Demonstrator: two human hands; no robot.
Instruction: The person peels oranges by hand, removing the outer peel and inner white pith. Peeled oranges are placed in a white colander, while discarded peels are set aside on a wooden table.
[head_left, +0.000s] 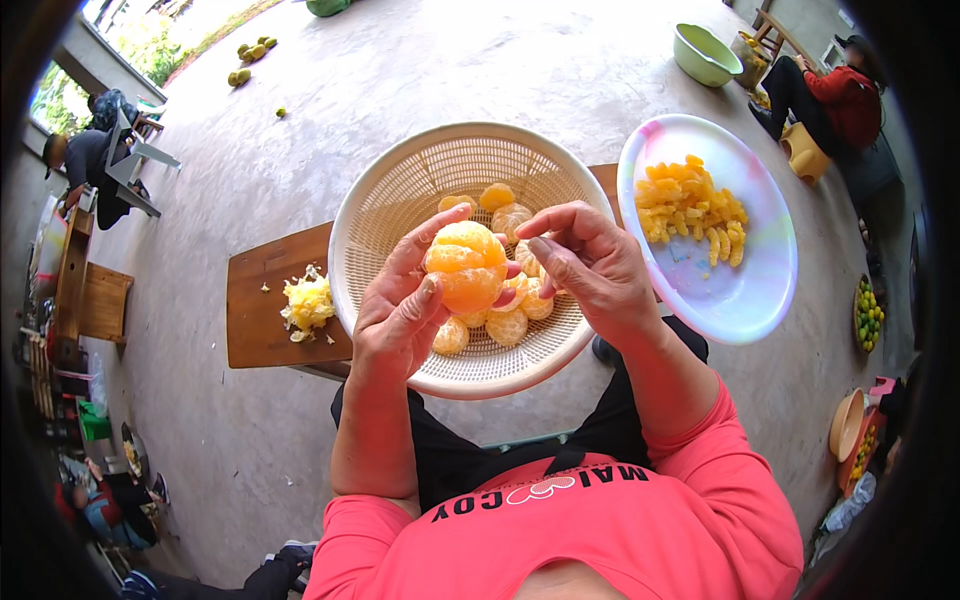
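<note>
My left hand (405, 307) holds a peeled citrus fruit (466, 267) whose segments show, with bits of white pith on it. Just to its right, my right hand (589, 266) is raised with thumb and forefinger close together; whether a scrap is pinched between them is too small to tell. Both hands are over a cream plastic basket (450, 139) with several peeled citrus fruits (506, 327) inside. At the right, a pastel plastic basin (757, 300) carries a pile of loose orange segments (686, 199). A heap of pale peel and pith scraps (308, 302) lies left of the basket.
The basket rests across a brown wooden board or bench (255, 315). A green basin (705, 54) stands on the floor at the upper right, near a seated person in red (844, 97). Other people sit at the left. Several green fruits (257, 52) lie on the concrete floor.
</note>
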